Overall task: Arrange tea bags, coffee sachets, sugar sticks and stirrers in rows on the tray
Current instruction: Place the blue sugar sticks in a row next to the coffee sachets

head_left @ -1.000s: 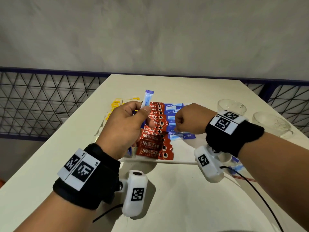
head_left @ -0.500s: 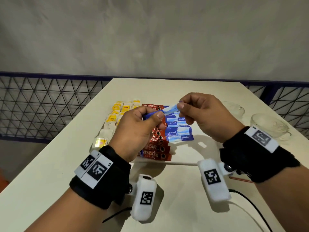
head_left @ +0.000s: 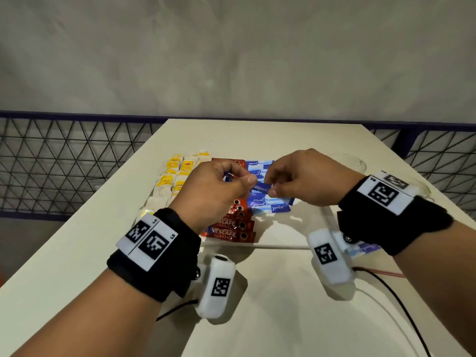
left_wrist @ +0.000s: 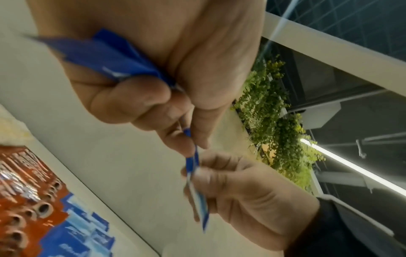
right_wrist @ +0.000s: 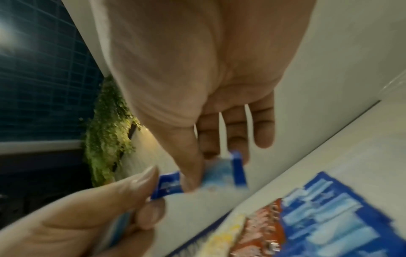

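Head view, left to right: yellow tea bags (head_left: 177, 173) in rows along the left edge of the white tray (head_left: 283, 235); red coffee sachets (head_left: 231, 228) in a column beside them, running down to the tray's near edge; blue sugar sticks (head_left: 268, 204) in the next column, toward the tray's middle. Above these rows, left hand (head_left: 213, 194) curled around a bunch of blue sticks, thumb and forefinger pinching one end of a single blue sugar stick (head_left: 262, 188). Right hand (head_left: 306, 181) pinching the other end of that same stick between thumb and fingertips. One more blue sachet (head_left: 365, 247) on the tabletop (head_left: 283, 318) off the tray's near right corner, partly hidden by the right wrist.
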A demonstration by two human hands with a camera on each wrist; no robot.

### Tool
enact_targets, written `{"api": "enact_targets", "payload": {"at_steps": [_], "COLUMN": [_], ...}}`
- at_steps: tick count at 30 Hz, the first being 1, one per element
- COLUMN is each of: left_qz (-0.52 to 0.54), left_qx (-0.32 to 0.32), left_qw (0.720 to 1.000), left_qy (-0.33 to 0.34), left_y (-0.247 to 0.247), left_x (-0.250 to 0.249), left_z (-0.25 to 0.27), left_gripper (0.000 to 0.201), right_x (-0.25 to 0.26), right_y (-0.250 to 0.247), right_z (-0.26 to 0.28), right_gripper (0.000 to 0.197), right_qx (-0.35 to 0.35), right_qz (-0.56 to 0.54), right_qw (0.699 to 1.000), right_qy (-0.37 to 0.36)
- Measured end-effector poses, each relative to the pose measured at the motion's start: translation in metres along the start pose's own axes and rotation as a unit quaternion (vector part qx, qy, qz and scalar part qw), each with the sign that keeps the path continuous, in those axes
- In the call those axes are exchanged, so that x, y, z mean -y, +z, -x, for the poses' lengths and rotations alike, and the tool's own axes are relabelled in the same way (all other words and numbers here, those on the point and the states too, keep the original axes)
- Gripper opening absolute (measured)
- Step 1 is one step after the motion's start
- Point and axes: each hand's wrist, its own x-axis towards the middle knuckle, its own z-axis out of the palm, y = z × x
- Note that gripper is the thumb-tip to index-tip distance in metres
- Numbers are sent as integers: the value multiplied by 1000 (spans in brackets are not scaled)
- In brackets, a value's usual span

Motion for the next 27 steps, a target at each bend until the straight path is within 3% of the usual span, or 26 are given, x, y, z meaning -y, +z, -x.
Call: {"api": "enact_targets", "payload": {"at_steps": [5, 13, 18, 22, 27], "left_qz": [7, 21, 31, 33, 89], "left_qx": [-25, -22, -19, -18, -28], "left_qw": [999, 999, 999, 999, 994], "left_qy": [-20, -21, -20, -23, -54], "left_y": [-7, -15, -18, -16, -11], "left_x": [4, 6, 7, 9, 13], "left_z": [0, 1, 2, 2, 0], "left_gripper": [18, 25, 28, 27, 22], "right_x": [-11, -10, -7, -7, -11], "right_y": [20, 37, 42, 44, 43], "right_z": [-18, -35, -38, -40, -37], "right_gripper": [5, 29, 27, 9, 13], "right_qx": [91, 152, 157, 141, 128], "right_qz": [159, 204, 214, 208, 198], "right_qw": [983, 967, 964, 968, 971], "right_qy": [2, 11, 19, 16, 37]}}
